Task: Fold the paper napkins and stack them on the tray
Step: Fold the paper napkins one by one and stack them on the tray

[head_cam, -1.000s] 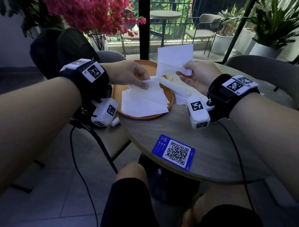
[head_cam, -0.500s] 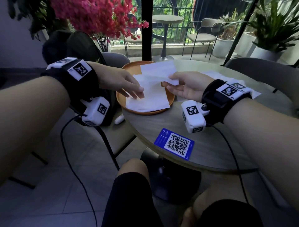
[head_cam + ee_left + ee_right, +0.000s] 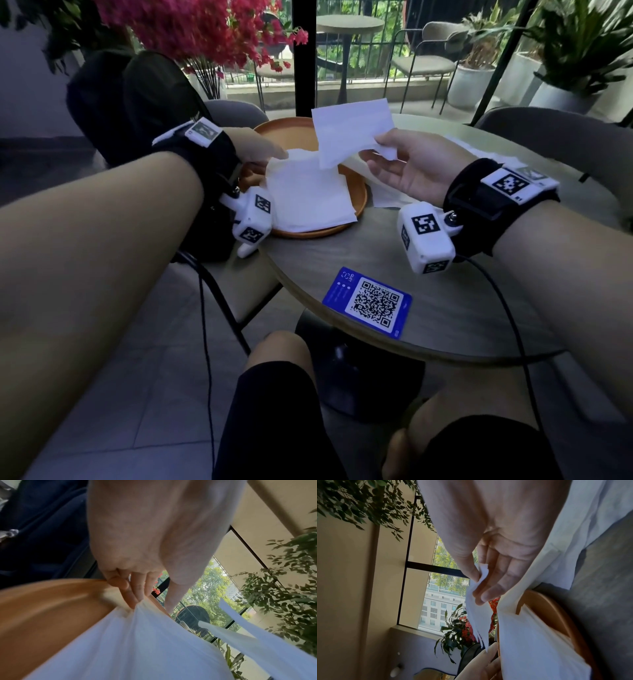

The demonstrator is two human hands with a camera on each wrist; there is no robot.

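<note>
An orange round tray (image 3: 291,135) sits at the table's far left and carries a stack of white folded napkins (image 3: 308,198). My left hand (image 3: 262,149) is at the stack's far left corner; in the left wrist view its fingertips (image 3: 133,601) pinch the top napkin's corner (image 3: 142,615), which tents up. My right hand (image 3: 387,154) holds a folded napkin (image 3: 352,132) upright above the tray's right side. Thumb and fingers (image 3: 488,592) pinch that folded napkin (image 3: 477,615) at one corner. The tray (image 3: 556,616) and stack (image 3: 539,649) lie below it.
Loose unfolded napkins (image 3: 387,197) lie on the round grey table (image 3: 445,308) under and beyond my right hand. A blue QR card (image 3: 368,303) lies near the front edge. A chair with a black bag (image 3: 137,102) stands left, another chair (image 3: 565,137) right.
My right hand lowered the folded napkin over the tray, then raised it again. My left hand shifted from the stack's top to its far left corner and took hold of it.
</note>
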